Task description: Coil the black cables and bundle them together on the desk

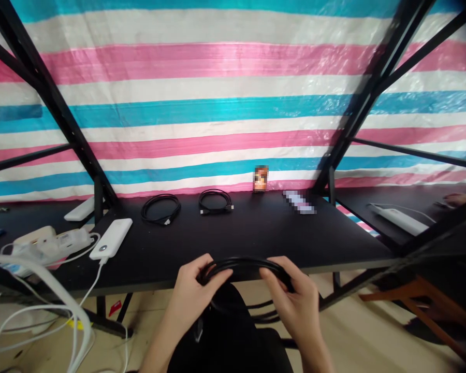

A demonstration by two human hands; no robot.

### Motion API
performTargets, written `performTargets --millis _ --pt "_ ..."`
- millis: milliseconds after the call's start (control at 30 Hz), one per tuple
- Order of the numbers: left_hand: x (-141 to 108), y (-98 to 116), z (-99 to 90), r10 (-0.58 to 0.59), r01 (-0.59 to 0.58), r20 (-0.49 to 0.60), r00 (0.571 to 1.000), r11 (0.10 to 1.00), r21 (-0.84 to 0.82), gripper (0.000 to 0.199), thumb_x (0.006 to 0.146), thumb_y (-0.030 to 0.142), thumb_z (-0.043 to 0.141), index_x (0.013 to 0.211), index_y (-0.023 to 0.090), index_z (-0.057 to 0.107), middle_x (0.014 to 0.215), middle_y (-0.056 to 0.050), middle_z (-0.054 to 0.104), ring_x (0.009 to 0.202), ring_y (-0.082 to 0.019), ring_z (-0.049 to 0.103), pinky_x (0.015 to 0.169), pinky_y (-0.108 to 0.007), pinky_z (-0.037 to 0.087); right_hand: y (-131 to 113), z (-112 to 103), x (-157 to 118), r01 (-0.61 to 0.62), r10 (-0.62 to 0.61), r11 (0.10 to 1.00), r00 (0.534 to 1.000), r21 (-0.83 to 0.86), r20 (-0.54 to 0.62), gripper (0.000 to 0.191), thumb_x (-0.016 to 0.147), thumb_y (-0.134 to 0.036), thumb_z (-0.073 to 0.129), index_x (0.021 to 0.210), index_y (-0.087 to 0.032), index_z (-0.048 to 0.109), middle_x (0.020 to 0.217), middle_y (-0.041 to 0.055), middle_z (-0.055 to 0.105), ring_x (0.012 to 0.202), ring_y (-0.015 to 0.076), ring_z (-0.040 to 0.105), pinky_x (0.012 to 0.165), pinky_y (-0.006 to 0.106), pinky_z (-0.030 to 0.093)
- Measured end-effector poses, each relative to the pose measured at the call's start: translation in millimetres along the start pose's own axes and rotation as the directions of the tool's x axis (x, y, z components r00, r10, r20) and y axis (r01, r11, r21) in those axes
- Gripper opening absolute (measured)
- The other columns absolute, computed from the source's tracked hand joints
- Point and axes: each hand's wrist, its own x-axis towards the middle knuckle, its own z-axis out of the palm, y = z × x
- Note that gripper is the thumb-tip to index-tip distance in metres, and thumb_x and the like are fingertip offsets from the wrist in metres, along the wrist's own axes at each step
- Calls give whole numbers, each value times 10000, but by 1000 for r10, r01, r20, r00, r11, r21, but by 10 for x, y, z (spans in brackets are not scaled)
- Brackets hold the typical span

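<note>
A black cable coil (241, 261) was held by both hands in front of the counter (225, 238), at its near edge and over the dark-clothed lap (233, 336). The bundle seemed likely to spring open if either grip were loosened, since no tie could be seen around it and its turns appeared to be kept together by finger pressure alone. The lower strands (264, 319) hung slack below the counter's near edge, so a snag on the knees or a tangle could be caused if the coil were pulled up carelessly. What looked like a loose cable end (198, 330) dangled under the left side of the coil and could be caught in the same way.

The coil lay between the hands: its left side was gripped by the left hand (194, 285) and its right side by the right hand (297, 295), with the fingers closed around the turns and the thumbs pressed on the near side. Its upper arc was left bare between them.

Along the counter's far edge, a left coil (142, 211) and a middle coil (217, 211) were laid apart. Toward the counter's left end, a white power bank (112, 237) was seen with a white lead (93, 284) plugged in.
</note>
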Motion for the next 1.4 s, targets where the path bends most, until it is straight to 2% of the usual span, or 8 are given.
performTargets --millis 167,300,567,767,900,1100,1233,1400 --pt "89 -249 178 111 -66 -273 956 984 168 224 752 434 650 760 223 577 900 -48 595 917 -234 555 888 -383 396 -49 11 -48 -38 35 999 932 -2 -360 94 796 -278 648 749 -196 646 500 -61 384 412 79 327 437 242 304" --pt "106 -376 414 -60 -15 -479 876 988 -151 672 652 402 759 1212 259 417 1330 -108 429 1259 -269 424 1058 -438 305 -32 26 -84 -14 20 1000 885 16 -465 33 775 -222 654 760 -197 640 482 -68 397 388 70 323 403 230 274" --pt "97 -300 424 -371 231 -24 929 625 -746 640 661 384 773 1211 236 483 1077 -59 651 1006 -238 653 953 -378 427 225 180 -99 27 108 951 905 308 -412 205 833 -328 617 685 -189 594 521 -42 430 399 69 327 375 214 254" --pt "70 -322 382 -374 294 19 927 696 -655 762 636 373 805 1299 261 446 1223 -95 608 1178 -246 556 1004 -358 385 204 167 -51 71 166 863 895 500 -413 239 836 -376 656 692 -204 572 499 -70 350 395 57 283 379 199 240" --pt "24 -521 217 -132 272 254 958 698 -663 935 592 461 820 1397 315 366 1414 -112 467 1276 -277 462 1049 -398 346 152 72 1 100 214 806 870 583 -445 319 844 -431 648 657 -194 542 492 -79 322 381 45 228 363 197 200" --pt "-60 -818 -195 -2 316 576 817 838 -446 797 614 689 670 1246 209 603 1243 -168 617 1189 -344 533 1038 -468 336 181 -19 43 113 273 727 857 677 -436 311 827 -413 681 651 -185 565 476 -89 291 385 39 183 366 195 152" --pt "-74 -898 -138 -277 450 421 864 798 -401 594 806 622 513 1225 212 609 1196 -140 657 1148 -273 578 1066 -442 300 193 32 39 39 312 660 894 750 -321 322 839 -440 659 660 -183 585 468 -97 242 381 36 142 362 191 134" --pt "87 -771 67 -238 328 226 944 639 -696 590 814 659 464 1164 202 594 1127 -115 690 1124 -254 599 1009 -389 381 264 85 25 -152 319 585 946 797 -54 347 840 -461 645 641 -188 562 469 -109 175 379 30 114 363 183 135"
